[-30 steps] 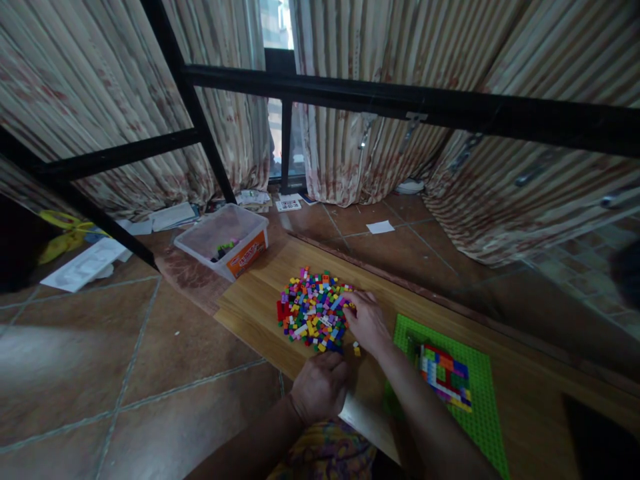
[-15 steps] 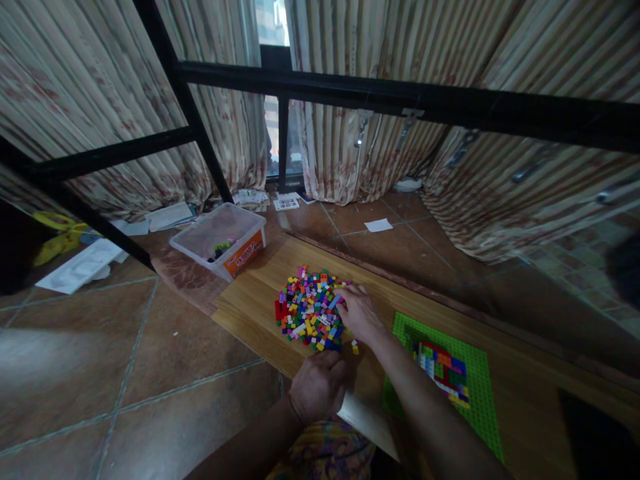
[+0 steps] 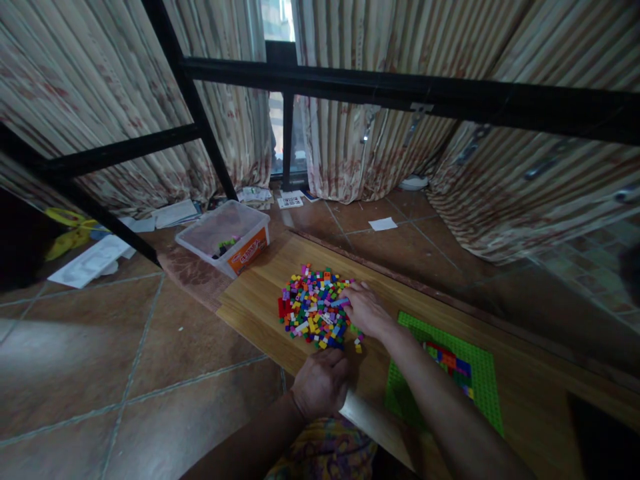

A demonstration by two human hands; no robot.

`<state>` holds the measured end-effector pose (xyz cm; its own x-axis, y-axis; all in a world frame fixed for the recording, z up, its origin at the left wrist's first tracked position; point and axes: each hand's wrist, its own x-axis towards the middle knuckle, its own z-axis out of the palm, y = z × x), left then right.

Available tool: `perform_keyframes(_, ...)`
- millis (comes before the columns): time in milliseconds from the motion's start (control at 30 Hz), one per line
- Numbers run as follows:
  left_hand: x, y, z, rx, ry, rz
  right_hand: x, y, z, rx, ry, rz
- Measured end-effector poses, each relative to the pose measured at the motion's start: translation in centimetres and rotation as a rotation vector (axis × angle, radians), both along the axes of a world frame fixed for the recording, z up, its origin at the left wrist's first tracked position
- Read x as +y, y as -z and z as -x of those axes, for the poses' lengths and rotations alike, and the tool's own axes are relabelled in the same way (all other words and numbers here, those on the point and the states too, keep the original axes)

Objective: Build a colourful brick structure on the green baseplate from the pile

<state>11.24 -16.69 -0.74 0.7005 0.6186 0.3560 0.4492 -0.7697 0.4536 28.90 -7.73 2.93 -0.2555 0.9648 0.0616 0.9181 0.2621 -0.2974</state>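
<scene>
A heap of small multicoloured building bricks (image 3: 313, 310) lies loose on a wooden board. At the heap's right side is my right hand (image 3: 367, 310), its bent fingers closed about the end of a long light-blue brick (image 3: 340, 303). My left hand (image 3: 321, 383) rests as a closed fist at the board's near edge, just below the heap; whatever may be inside it is hidden. To the right lies a green studded baseplate (image 3: 483, 373) with a block of joined bricks (image 3: 453, 363) on it, partly covered by my right forearm.
A clear plastic tub (image 3: 210, 230) with an orange label and a few bricks inside stands at the board's (image 3: 253, 287) far left end. Black metal bars (image 3: 320, 77) cross in front of striped curtains (image 3: 350, 153). Papers (image 3: 383, 224) lie on the tiled floor.
The light-blue brick at my right fingertips has turned flatter. My right forearm now covers more of the joined bricks. My left fist stays in place; the view has shifted slightly.
</scene>
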Motion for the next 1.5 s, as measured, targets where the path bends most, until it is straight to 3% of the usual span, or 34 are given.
perform_keyframes(233, 0.0, -0.1, 0.0, 0.017, -0.005, -0.002, -0.2, 0.0, -0.3, 0.045, -0.012, -0.016)
perform_keyframes(467, -0.1, 0.0, 0.0, 0.016, -0.007, 0.006, -1.3, -0.8, 0.0, 0.176, 0.075, -0.038)
perform_keyframes(600, -0.1, -0.2, 0.1, -0.006, 0.006, 0.037, -4.4, -2.1, 0.2, 0.472, 0.210, -0.081)
perform_keyframes(733, 0.1, -0.5, 0.5, -0.098, 0.025, 0.112, -9.6, -2.6, 0.6, 0.806, 0.345, -0.120)
perform_keyframes(833, -0.1, -1.3, 0.9, -0.217, -0.001, 0.238, -13.5, -2.7, 1.1, 0.871, 0.415, -0.065)
perform_keyframes(967, -1.6, -3.8, 1.6, -0.363, -0.099, 0.437, -17.1, -3.2, 1.9, 0.907, 0.498, 0.070)
perform_keyframes(1033, -2.9, -5.0, 1.8, -0.393, -0.046, 0.547, -18.1, -3.4, 2.4, 0.940, 0.532, 0.121)
perform_keyframes(1133, -5.1, -5.8, 1.8, -0.359, 0.029, 0.763, -18.8, -3.5, 3.2, 1.036, 0.557, 0.160)
perform_keyframes(1333, -8.3, -4.5, 0.8, -0.551, -0.081, 1.167, -19.2, -3.1, 5.1, 1.431, 0.641, 0.163)
perform_keyframes(1500, -8.2, -6.3, 0.6, -0.527, -0.074, 1.278, -19.1, -2.4, 5.8, 1.610, 0.768, 0.118)
